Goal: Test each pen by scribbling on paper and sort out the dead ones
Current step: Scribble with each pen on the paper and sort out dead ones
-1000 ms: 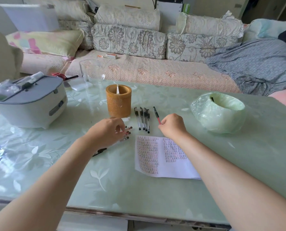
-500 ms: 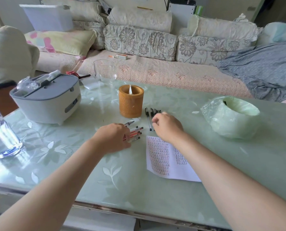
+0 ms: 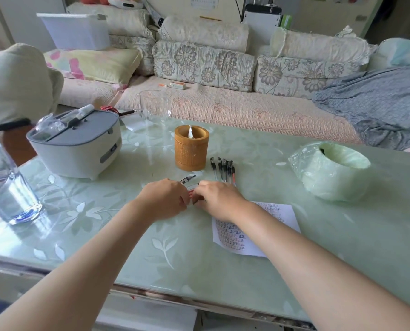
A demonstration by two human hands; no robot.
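Red and black, head view: bundle of pens (image 3: 191,192) gripped in left hand (image 3: 163,199) mid-desk (image 3: 199,259); right hand (image 3: 217,199) touching it, grip hidden. Row of pens (image 3: 223,170) towards far edge. Probably picking one out; next, scribble on paper (image 3: 276,225).

- A home living room: a long sofa (image 3: 223,108) with a quilted beige seat cover runs along the far side.
- Floral back cushions (image 3: 204,60) and bolsters line the sofa, with a yellow-and-pink pillow (image 3: 91,64) at its left end.
- A grey blanket (image 3: 378,101) lies rumpled on the sofa's right end.
- A white plastic storage box (image 3: 77,29) sits on the pillow.
- In front stands a glass-topped table (image 3: 175,247) with a pale green leaf pattern, bearing household oddments: a water bottle (image 3: 8,187), a grey-lidded white appliance (image 3: 77,149) and a bamboo holder (image 3: 191,149).
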